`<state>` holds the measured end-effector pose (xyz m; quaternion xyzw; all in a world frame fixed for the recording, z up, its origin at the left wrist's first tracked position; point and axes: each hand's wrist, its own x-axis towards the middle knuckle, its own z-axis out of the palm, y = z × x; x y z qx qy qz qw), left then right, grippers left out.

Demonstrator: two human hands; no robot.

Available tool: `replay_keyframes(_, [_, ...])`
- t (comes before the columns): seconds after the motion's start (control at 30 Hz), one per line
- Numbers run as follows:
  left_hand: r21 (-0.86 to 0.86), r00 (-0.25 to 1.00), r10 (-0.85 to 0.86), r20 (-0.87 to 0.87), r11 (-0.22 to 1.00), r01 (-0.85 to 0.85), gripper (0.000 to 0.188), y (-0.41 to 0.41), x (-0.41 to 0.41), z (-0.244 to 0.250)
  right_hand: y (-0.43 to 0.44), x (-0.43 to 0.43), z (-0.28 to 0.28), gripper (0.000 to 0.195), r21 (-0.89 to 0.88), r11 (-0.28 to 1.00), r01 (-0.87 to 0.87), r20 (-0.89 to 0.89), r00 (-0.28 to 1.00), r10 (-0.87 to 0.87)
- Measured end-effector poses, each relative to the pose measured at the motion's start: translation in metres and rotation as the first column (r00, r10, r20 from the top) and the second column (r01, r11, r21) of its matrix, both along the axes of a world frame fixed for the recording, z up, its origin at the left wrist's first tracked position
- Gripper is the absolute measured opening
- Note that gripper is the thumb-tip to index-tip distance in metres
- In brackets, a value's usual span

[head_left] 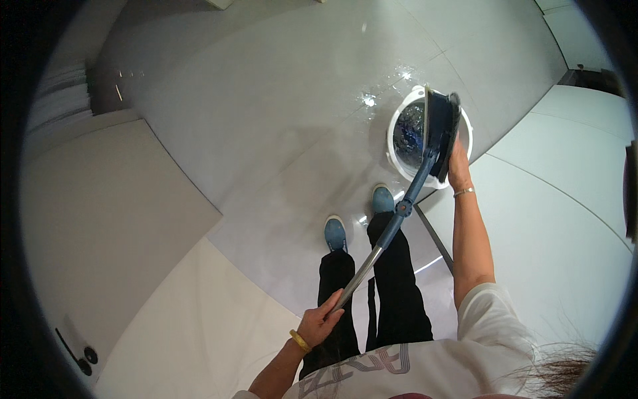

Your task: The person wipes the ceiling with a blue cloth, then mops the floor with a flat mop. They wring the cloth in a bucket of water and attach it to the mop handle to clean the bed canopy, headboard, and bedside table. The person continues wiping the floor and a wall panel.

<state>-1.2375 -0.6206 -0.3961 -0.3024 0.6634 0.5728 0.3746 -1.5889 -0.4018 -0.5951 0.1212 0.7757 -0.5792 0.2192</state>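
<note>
My left hand [321, 319], with a yellow bangle at the wrist, is closed around the metal pole [366, 269] of a long-handled floor brush. The pole runs up through a blue jointed section [404, 207] to the wide dark brush head [439, 132], tilted over a white bucket [392, 142]. Dark, glinting water [409, 132] shows inside the bucket, left of the head. My right hand [457, 164] reaches over the bucket's right side and holds the head by its right edge; most of its fingers are hidden.
Wet patches [369, 101] shine on the grey tiled floor [279, 95] beside the bucket. White cabinet fronts [553, 174] stand close on the right. A pale door [119, 199] with a black handle [75, 354] is at left. My blue shoes [335, 233] stand just short of the bucket.
</note>
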Motion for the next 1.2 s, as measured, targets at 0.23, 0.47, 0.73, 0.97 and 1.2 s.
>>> replay_keyframes(0.23, [0.026,0.981,0.084,-0.175,0.996,-0.08,0.054,0.011,-0.022,-0.004,0.02,0.001,-0.033,0.057,-0.147,0.968,0.204,0.579,0.811,-0.083])
replay_keyframes(0.47, [0.041,0.962,0.127,-0.24,0.992,-0.121,0.052,0.005,-0.016,0.003,0.006,-0.008,-0.014,0.033,-0.166,0.913,0.374,0.406,0.869,-0.282])
replay_keyframes(0.73, [-0.035,0.952,0.186,-0.244,0.979,-0.2,0.052,-0.026,0.003,0.04,0.028,-0.013,-0.035,0.01,-0.109,0.99,0.086,0.436,0.899,-0.03])
replay_keyframes(0.97, [-0.409,0.892,0.409,0.193,0.86,-0.305,0.05,-0.108,0.094,0.116,0.054,-0.015,-0.048,0.041,0.71,0.586,-0.392,-0.021,0.819,0.574])
replay_keyframes(1.2, [-0.516,0.621,0.631,0.464,0.763,-0.39,0.053,-0.168,0.188,0.109,0.022,0.002,-0.085,0.052,0.67,0.517,-0.533,0.119,0.765,0.633])
